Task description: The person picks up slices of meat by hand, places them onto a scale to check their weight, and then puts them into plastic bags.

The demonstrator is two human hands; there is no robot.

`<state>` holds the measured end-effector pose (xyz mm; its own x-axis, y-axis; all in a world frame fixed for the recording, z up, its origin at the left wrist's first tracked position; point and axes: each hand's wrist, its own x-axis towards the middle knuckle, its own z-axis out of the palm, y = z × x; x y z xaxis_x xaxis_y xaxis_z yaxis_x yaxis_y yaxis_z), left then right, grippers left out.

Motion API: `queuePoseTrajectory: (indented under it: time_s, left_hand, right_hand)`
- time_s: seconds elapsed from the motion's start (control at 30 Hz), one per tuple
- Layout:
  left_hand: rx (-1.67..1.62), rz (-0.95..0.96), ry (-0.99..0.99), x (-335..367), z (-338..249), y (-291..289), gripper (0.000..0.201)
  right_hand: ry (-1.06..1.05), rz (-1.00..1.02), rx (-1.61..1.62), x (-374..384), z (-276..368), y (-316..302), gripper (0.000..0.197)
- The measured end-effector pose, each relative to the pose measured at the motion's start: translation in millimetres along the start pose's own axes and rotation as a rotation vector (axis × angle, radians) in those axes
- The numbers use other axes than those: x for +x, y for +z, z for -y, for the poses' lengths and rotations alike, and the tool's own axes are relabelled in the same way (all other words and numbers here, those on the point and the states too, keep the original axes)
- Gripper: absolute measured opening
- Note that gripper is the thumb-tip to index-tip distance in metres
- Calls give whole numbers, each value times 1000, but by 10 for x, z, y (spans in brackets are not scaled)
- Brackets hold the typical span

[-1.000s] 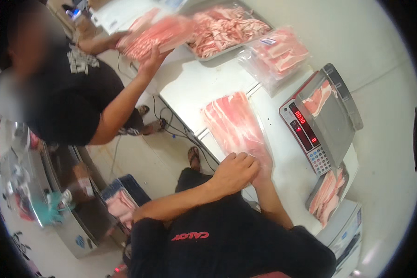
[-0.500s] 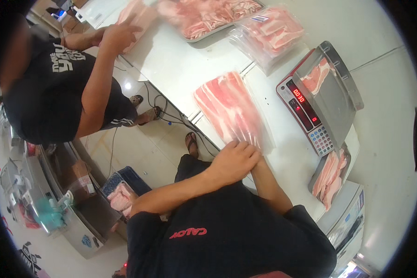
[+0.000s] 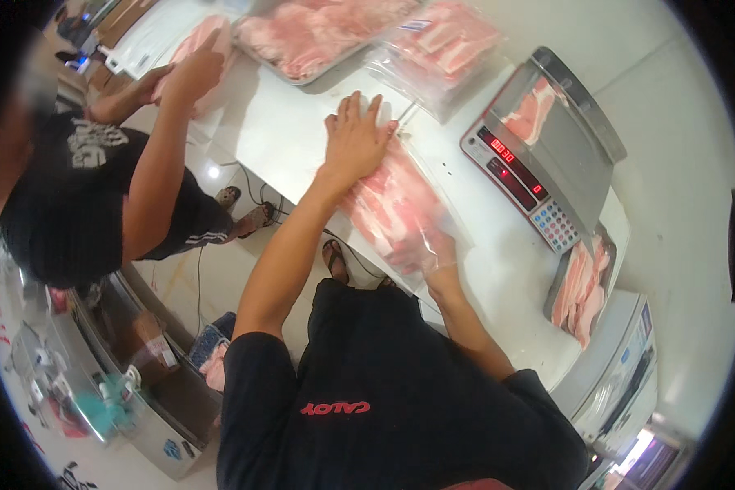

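A clear plastic bag of sliced pork belly (image 3: 392,208) lies flat on the white table in front of me. My left hand (image 3: 358,137) rests on the bag's far end with its fingers spread. At the near end is my right hand (image 3: 434,251), seemingly within the bag's mouth. Clear plastic and blur cover its fingers, so their grip cannot be made out. Right of the bag stands a scale (image 3: 539,167) with a lit red display and a meat slice (image 3: 532,113) on its pan.
Filled bags of sliced meat (image 3: 445,49) lie beyond my left hand. Behind them a metal tray (image 3: 306,80) holds heaped slices. More strips fill a small tray (image 3: 559,282) near the scale. At left, a co-worker in black (image 3: 73,196) handles bagged meat (image 3: 208,49). Cables (image 3: 257,181) run below the table.
My left hand has gone from the bag's near end to its far end, and its fingers have spread. The right hand, formerly mostly covered by the left, now shows through the plastic.
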<state>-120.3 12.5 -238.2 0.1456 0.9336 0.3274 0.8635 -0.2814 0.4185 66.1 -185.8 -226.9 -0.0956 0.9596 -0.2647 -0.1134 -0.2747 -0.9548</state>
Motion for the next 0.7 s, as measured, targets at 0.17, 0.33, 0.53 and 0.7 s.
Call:
queuePoseTrajectory:
  time_s: [0.17,0.33,0.53,0.7]
  left_hand:
    - [-104,41,-56,0,-81,-96,65]
    - [-112,30,-74,11,-142,-111,62]
    - [-577,-10,-115,31,287,-330,54]
    - [-543,-79,-209,-454,87,-947,26]
  right_hand:
    - [31,-65,-63,-9,82,30,29]
    - [29,-64,-132,-33,177,18,34]
    - [68,-53,27,-39,259,57,44]
    - [-204,-184,-262,8,-29,42,46]
